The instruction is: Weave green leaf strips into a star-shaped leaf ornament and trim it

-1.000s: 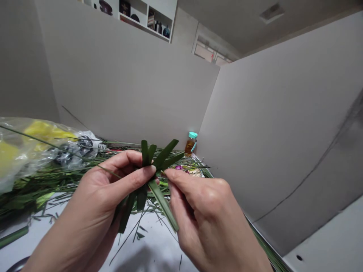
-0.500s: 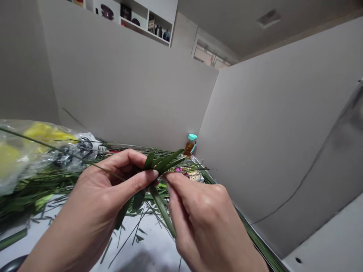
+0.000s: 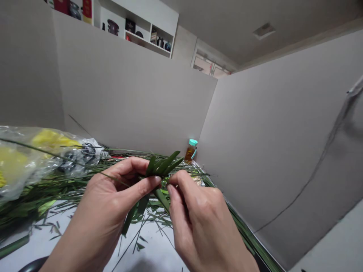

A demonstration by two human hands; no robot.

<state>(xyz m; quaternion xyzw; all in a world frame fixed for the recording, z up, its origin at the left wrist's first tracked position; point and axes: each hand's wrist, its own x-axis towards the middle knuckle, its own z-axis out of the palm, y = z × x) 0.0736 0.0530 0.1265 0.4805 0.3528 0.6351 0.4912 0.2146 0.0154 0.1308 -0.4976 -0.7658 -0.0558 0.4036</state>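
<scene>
Above the worktop [image 3: 159, 243], short of its far edge: left hand [image 3: 113, 200] pinching green leaves [image 3: 163, 166]; right hand [image 3: 198, 211] curled beside them, grip unclear. Bottle [image 3: 190, 152] at far right corner.

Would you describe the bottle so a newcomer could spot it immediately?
Find the corner where the two grey panels meet, beyond the right hand. At its foot stands a bottle with amber contents; its turquoise lid sets it apart from the green leaf strips.

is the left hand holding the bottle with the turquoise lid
No, the left hand grips green leaf strips, while the bottle stands apart from it, near the corner where the grey panels meet.
</scene>
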